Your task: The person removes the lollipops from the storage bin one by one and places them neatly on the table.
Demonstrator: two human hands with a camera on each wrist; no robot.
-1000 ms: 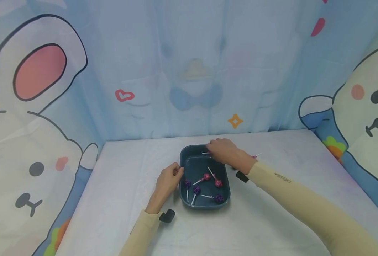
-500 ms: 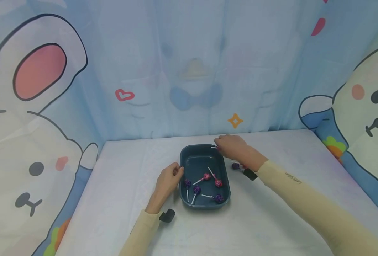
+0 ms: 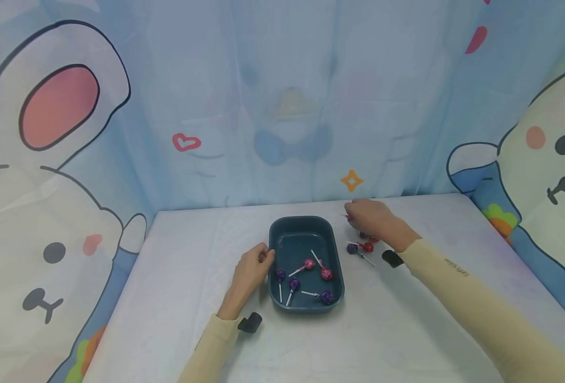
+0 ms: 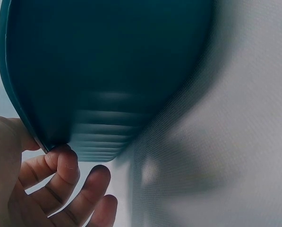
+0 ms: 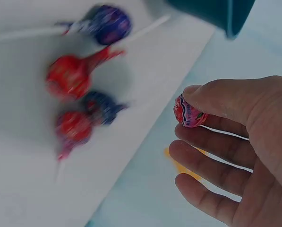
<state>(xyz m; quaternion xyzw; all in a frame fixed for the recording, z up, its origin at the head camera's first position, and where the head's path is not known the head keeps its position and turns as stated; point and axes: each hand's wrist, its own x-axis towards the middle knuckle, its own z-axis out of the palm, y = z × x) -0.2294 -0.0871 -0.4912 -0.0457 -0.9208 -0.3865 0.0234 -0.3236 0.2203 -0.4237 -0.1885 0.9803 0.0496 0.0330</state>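
My left hand (image 3: 250, 268) pinches the left rim of a dark teal tray (image 4: 107, 56) between thumb and index finger; the other fingers are loosely bent. Pink-red lollipops (image 3: 326, 274) and purple lollipops (image 3: 327, 297) lie scattered in the tray's near half. Beyond the tray's right side, my right hand (image 3: 371, 218) is raised over the far part of the table. Its thumb and index finger pinch a pink-red lollipop (image 5: 188, 113) by the wrapped head, while the other fingers stay apart from it. That lollipop's stick is hidden in the right wrist view.
Right of the tray, a loose cluster lies on the white table (image 3: 206, 298): a purple lollipop (image 3: 352, 248), a red lollipop (image 5: 69, 78), a dark blue lollipop (image 5: 100, 108) and another red one. A blue cartoon curtain (image 3: 206, 96) hangs behind the table.
My right hand has moved from over the tray's far right corner rightward past its rim, carrying the lollipop out. The cluster beside the tray has come into view. My left hand stays put.
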